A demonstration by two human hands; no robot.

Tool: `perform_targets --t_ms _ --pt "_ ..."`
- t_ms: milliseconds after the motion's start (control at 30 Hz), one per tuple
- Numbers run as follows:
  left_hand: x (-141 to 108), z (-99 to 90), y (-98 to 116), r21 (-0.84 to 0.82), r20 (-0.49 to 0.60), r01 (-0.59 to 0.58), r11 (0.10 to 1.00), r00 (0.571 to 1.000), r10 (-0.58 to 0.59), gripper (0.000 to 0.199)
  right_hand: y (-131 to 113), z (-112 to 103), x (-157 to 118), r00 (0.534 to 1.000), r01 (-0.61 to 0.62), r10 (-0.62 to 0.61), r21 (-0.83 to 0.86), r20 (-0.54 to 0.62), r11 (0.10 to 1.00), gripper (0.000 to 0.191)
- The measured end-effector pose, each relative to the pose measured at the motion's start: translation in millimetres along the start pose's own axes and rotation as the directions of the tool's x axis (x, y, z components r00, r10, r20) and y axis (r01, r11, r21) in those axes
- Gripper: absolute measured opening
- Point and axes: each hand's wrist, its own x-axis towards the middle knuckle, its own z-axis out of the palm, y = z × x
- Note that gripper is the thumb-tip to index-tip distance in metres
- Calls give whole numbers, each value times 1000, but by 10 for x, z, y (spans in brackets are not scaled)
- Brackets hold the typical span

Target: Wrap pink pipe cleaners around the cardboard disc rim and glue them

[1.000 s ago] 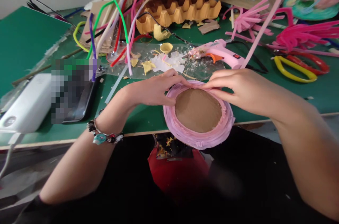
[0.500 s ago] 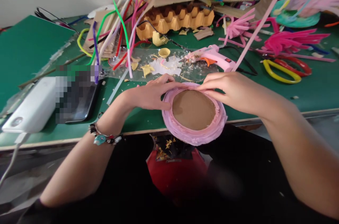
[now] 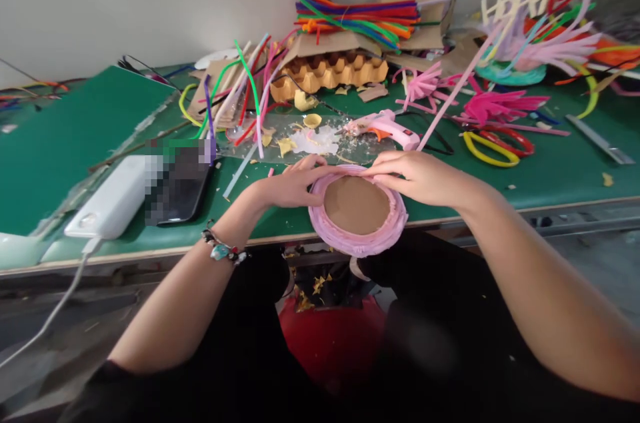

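Observation:
A round cardboard disc (image 3: 357, 204) has a rim of coiled pink and lilac pipe cleaners (image 3: 360, 247) and juts over the table's front edge. My left hand (image 3: 300, 184) grips the rim at its upper left, thumb on the inner side. At the upper right of the rim, the fingers of my right hand (image 3: 415, 175) pinch a pink pipe cleaner (image 3: 457, 96) against the coil. Its long free length sticks up to the right behind my hand. Just beyond lies a pink hot glue gun (image 3: 395, 128), its nozzle pointing left.
Behind stand an egg carton (image 3: 333, 73) and a bundle of coloured pipe cleaners (image 3: 357, 15). To the left are a white power bank (image 3: 113, 200) with a cable and a dark phone (image 3: 183, 193). Yellow-and-red-handled scissors (image 3: 493, 155) and pink pipe-cleaner tufts (image 3: 500, 106) lie right.
My view has tilted up and drawn back, so more of the wall and the table's right side shows. Both hands keep nearly the same hold on the rim.

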Motion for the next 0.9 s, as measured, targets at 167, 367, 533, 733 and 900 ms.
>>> perform_targets --t_ms 167,367,533,733,900 --pt "-37 12 34 -25 -47 -22 999 999 21 66 -66 79 -187 991 -71 84 115 -104 991 37" --pt "-32 26 -12 -18 -68 -38 999 997 36 66 -224 257 -446 964 -132 193 298 -183 945 46" --pt "-65 79 -28 29 -163 -87 996 982 90 64 -267 345 -462 945 -147 235 348 -228 926 53" --pt "-88 195 31 56 -313 -24 998 949 40 60 -242 457 -419 925 -145 245 326 -291 934 60" --pt "-86 234 48 54 -371 -15 998 928 34 57 -269 488 -421 922 -148 244 308 -301 940 58"
